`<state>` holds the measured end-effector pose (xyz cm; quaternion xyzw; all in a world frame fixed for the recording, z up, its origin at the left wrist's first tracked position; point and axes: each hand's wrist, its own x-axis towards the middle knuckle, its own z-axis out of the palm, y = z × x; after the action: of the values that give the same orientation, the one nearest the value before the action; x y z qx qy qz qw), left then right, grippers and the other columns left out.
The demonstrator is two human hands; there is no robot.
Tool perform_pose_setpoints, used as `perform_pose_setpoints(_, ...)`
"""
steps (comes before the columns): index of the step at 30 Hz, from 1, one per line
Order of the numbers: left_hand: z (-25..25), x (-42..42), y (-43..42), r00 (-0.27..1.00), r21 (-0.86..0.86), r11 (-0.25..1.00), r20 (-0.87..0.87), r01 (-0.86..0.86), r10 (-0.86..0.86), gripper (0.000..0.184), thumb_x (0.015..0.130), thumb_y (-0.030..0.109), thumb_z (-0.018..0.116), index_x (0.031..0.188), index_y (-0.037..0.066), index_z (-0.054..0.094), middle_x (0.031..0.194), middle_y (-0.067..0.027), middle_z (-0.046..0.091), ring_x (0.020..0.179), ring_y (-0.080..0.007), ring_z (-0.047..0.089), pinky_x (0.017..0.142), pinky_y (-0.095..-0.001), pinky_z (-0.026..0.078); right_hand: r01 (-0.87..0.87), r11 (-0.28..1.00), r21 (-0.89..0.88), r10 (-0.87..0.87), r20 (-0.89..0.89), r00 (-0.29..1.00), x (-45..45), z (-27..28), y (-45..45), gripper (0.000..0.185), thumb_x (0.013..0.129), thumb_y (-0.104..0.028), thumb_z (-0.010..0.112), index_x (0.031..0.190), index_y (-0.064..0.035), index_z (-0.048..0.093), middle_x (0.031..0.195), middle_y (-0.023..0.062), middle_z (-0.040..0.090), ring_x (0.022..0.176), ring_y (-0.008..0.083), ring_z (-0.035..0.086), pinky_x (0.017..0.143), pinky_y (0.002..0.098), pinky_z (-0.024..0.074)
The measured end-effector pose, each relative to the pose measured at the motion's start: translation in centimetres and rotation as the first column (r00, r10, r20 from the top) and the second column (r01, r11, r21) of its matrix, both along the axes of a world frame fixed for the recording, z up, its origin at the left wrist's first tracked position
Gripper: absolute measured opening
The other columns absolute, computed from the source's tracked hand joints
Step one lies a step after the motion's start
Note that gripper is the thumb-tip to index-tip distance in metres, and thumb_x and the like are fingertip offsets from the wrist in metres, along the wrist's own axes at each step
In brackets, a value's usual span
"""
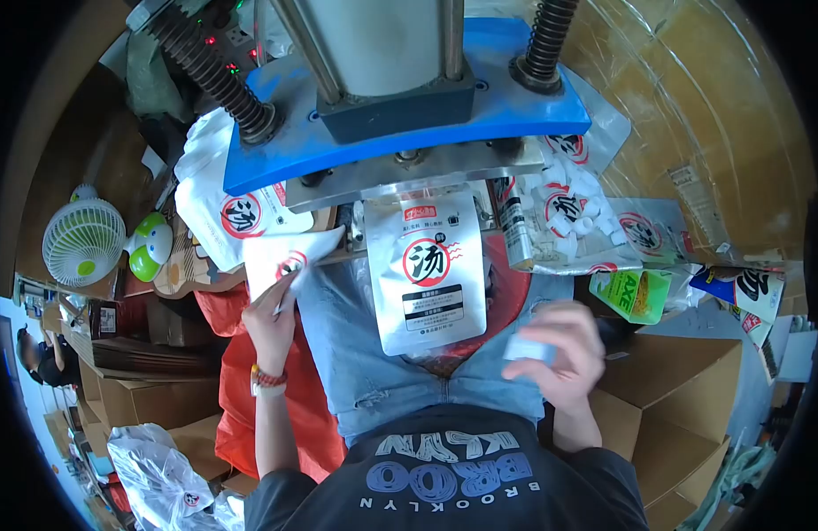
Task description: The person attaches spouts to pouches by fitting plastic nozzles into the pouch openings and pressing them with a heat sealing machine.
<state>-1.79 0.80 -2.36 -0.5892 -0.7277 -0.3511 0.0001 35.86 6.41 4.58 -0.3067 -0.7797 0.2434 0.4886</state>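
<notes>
My left hand [272,317] is closed on the edge of a white pouch [313,246] with a red-ringed black character, left of the press. Over my right thigh, my right hand [564,354] is blurred, its fingers around a small pale white piece [528,350] whose kind I cannot make out. Between the hands a silver-white printed pouch [431,305] hangs down over my lap, its top edge under the metal bar [409,181] of the press. Neither hand touches that pouch.
The blue press plate [409,128] spans the top. More pouches [210,199] are stacked at left; small white plastic pieces [588,199] lie in a heap at right. A green fan [83,239], a green AXE container [635,294] and an open carton [666,380] stand around.
</notes>
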Motion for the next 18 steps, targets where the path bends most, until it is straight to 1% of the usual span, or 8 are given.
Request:
perform_pose_setpoints(1,1.3,1.1,-1.1,0.974,-0.053,0.996,0.212,-0.075,0.085,0.024,0.079,0.002,0.074,0.103,0.000,0.072,0.096,-0.0148,0.073,0.081,-0.0171,0.070,0.075,-0.0281,0.053,0.081,0.994,0.071,-0.082,0.008,0.997,0.1,1.7,-0.5,0.047,0.065,-0.030,0.088,0.098,-0.0047,0.066,0.088,0.0055,0.058,0.079,0.0212,0.057,0.076,0.0356,0.0432)
perform_pose_setpoints(2,3.6,2.8,-2.3,0.987,-0.150,0.985,0.120,-0.087,0.106,0.023,0.082,0.001,0.072,0.105,-0.001,0.072,0.094,-0.0145,0.073,0.074,-0.0113,0.067,0.071,-0.0264,0.051,0.161,0.976,0.146,-0.164,0.009,0.986,0.3,3.4,-0.9,0.052,0.062,-0.036,0.088,0.097,-0.0050,0.067,0.087,0.0045,0.058,0.080,0.0229,0.057,0.077,0.0383,0.0427)
perform_pose_setpoints(5,6.5,7.8,-2.8,0.996,0.159,0.984,-0.036,0.081,-0.076,0.031,0.066,-0.010,0.063,0.093,0.001,0.072,0.092,-0.0087,0.073,0.093,-0.0267,0.071,0.081,-0.0331,0.057,0.095,0.924,0.370,-0.226,0.329,0.917,-2.7,5.9,-0.8,0.048,0.064,-0.040,0.086,0.096,-0.0086,0.069,0.089,0.0007,0.059,0.089,0.0211,0.060,0.082,0.0429,0.0411)
perform_pose_setpoints(8,8.7,10.4,-3.2,0.950,0.112,0.963,-0.228,0.245,-0.215,0.033,0.063,-0.007,0.065,0.094,0.003,0.073,0.097,-0.0070,0.073,0.094,-0.0273,0.071,0.079,-0.0353,0.059,-0.221,0.913,0.344,0.078,0.385,0.920,-5.5,4.3,0.8,0.040,0.066,-0.028,0.086,0.099,-0.0099,0.071,0.098,-0.0002,0.062,0.096,0.0197,0.062,0.092,0.0388,0.0425)
perform_pose_setpoints(10,10.3,10.3,-4.1,0.903,0.080,0.905,-0.148,0.418,-0.404,0.034,0.064,-0.003,0.067,0.097,0.005,0.073,0.100,-0.0071,0.073,0.093,-0.0265,0.071,0.076,-0.0338,0.059,-0.303,0.898,0.318,0.209,0.297,0.932,-4.2,5.8,-0.6,0.042,0.066,-0.028,0.086,0.103,-0.0123,0.073,0.091,-0.0007,0.063,0.089,0.0185,0.063,0.095,0.0393,0.0432)
perform_pose_setpoints(14,10.7,11.6,-3.4,0.803,-0.076,0.804,0.162,0.590,-0.574,0.021,0.079,0.008,0.072,0.099,0.005,0.073,0.096,-0.0087,0.073,0.078,-0.0234,0.072,0.063,-0.0281,0.057,-0.285,0.958,0.020,0.275,0.201,0.940,-3.3,6.7,-0.1,0.056,0.059,-0.036,0.088,0.107,-0.0110,0.073,0.092,0.0032,0.066,0.090,0.0205,0.065,0.101,0.0411,0.0409)
perform_pose_setpoints(17,4.1,11.5,0.0,0.740,-0.290,0.800,0.620,0.525,-0.261,0.019,0.092,0.018,0.068,0.103,0.003,0.072,0.078,-0.0050,0.071,0.063,-0.0041,0.058,0.056,-0.0231,0.045,-0.007,0.999,-0.038,0.015,0.223,0.975,-4.3,3.7,2.5,0.071,0.066,-0.034,0.085,0.124,-0.0022,0.058,0.113,0.0132,0.061,0.103,0.0328,0.058,0.100,0.0455,0.0393)
perform_pose_setpoints(18,2.5,12.0,1.4,0.602,-0.161,0.866,0.777,0.473,-0.184,0.020,0.093,0.018,0.068,0.104,0.002,0.072,0.079,-0.0026,0.070,0.068,-0.0018,0.056,0.059,-0.0225,0.045,0.022,0.996,-0.086,-0.009,0.147,0.989,-3.3,3.7,2.6,0.072,0.069,-0.033,0.084,0.127,-0.0005,0.055,0.119,0.0167,0.059,0.107,0.0360,0.056,0.100,0.0443,0.0397)
